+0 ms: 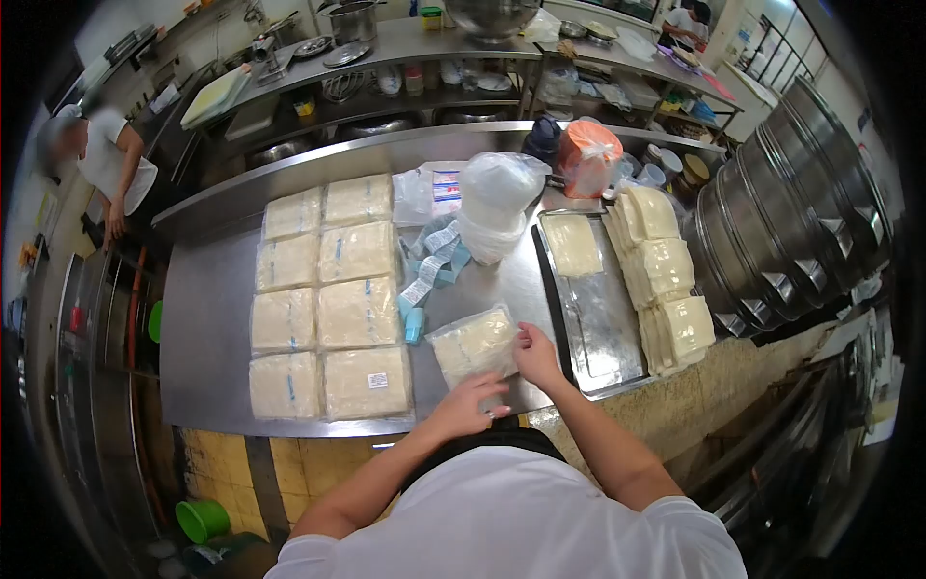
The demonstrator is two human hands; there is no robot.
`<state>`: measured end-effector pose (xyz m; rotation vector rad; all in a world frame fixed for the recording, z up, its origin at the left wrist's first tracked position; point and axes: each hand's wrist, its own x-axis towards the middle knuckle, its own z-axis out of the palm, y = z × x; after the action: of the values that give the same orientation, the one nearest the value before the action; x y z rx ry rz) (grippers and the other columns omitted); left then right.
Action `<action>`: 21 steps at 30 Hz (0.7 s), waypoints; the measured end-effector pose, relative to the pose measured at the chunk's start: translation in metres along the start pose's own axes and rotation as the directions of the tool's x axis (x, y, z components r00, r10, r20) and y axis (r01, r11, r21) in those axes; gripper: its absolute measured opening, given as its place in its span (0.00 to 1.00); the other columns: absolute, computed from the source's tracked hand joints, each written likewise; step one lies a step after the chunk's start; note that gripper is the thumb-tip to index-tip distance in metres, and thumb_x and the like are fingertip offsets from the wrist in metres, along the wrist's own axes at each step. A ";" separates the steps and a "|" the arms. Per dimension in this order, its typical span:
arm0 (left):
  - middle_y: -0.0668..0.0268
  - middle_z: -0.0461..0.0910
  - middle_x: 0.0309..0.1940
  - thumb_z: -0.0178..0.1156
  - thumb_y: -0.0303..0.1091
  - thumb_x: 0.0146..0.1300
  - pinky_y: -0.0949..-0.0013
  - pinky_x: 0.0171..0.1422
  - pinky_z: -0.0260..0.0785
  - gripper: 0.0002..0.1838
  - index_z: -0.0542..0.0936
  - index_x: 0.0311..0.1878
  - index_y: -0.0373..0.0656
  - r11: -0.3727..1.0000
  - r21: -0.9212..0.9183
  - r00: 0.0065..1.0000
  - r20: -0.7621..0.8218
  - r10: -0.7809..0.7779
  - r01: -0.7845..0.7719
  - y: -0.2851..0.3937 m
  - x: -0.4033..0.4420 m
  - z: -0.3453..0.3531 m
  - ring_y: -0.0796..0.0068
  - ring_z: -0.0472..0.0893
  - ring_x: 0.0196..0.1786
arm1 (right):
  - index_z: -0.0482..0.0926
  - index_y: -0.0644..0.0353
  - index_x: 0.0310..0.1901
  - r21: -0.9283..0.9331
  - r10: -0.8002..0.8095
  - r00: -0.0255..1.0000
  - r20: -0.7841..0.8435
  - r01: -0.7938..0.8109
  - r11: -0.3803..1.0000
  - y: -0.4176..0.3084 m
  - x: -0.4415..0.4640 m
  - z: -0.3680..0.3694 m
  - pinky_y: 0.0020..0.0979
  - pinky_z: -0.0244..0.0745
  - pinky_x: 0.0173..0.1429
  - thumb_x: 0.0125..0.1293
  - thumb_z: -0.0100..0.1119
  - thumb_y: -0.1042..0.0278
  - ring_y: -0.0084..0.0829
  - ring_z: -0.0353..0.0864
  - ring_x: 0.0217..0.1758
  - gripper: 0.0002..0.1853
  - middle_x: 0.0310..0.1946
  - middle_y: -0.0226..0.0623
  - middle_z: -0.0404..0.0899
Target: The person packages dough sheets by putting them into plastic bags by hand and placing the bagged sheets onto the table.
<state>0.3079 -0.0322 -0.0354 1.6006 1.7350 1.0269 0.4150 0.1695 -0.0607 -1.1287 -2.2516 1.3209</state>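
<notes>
A clear plastic bag of flat, pale dough sheets (473, 340) lies slightly turned on the steel table in front of me. My right hand (538, 355) is closed at the bag's right edge, fingers curled on the plastic. At its near edge is my left hand (470, 402), fingers stretched out against the bag and thumb apart. Left of it, similar filled bags (359, 315) lie in two columns; the nearest right one bears a white label (377, 380). Between them and my bag sit a light-blue label gun (414, 325) and a curled label strip (431, 262).
To the right, a metal tray (600, 333) holds one pale sheet (571, 244) and overlapping stacks of sheets (667, 268). Large steel steamers (786, 207) stand beyond. Behind are a wrapped plastic-bag bundle (497, 198) and an orange bag (589, 159). A co-worker (121, 164) stands far left.
</notes>
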 end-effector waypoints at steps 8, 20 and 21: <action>0.52 0.58 0.80 0.69 0.49 0.62 0.39 0.84 0.45 0.45 0.64 0.77 0.39 0.839 0.506 0.979 -0.143 -0.148 0.201 -0.016 0.011 0.003 0.48 0.53 0.83 | 0.73 0.73 0.55 0.228 0.413 0.845 0.341 -0.500 0.835 -0.015 0.004 0.014 0.40 0.80 0.27 0.66 0.66 0.64 0.37 0.83 0.28 0.24 0.34 0.46 0.81; 0.58 0.84 0.57 0.60 0.53 0.75 0.56 0.63 0.79 0.29 0.76 0.65 0.37 -0.006 -0.914 0.863 0.385 -0.327 0.406 -0.033 0.023 -0.060 0.61 0.85 0.57 | 0.82 0.68 0.53 -0.277 -0.169 0.844 0.509 0.346 0.896 -0.173 0.034 -0.036 0.39 0.79 0.52 0.61 0.76 0.50 0.33 0.84 0.40 0.29 0.38 0.39 0.85; 0.58 0.83 0.58 0.60 0.52 0.75 0.55 0.65 0.78 0.29 0.76 0.66 0.37 -0.110 -0.899 0.853 0.436 -0.287 0.423 -0.037 0.017 -0.061 0.61 0.85 0.58 | 0.83 0.68 0.52 -0.290 0.121 0.719 0.684 0.116 0.950 -0.172 0.040 -0.035 0.38 0.79 0.53 0.61 0.77 0.49 0.33 0.84 0.41 0.29 0.39 0.39 0.86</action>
<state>0.2354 -0.0254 -0.0307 0.1066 0.6801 1.3208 0.3277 0.1740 0.0964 -0.7760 -3.0991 1.6297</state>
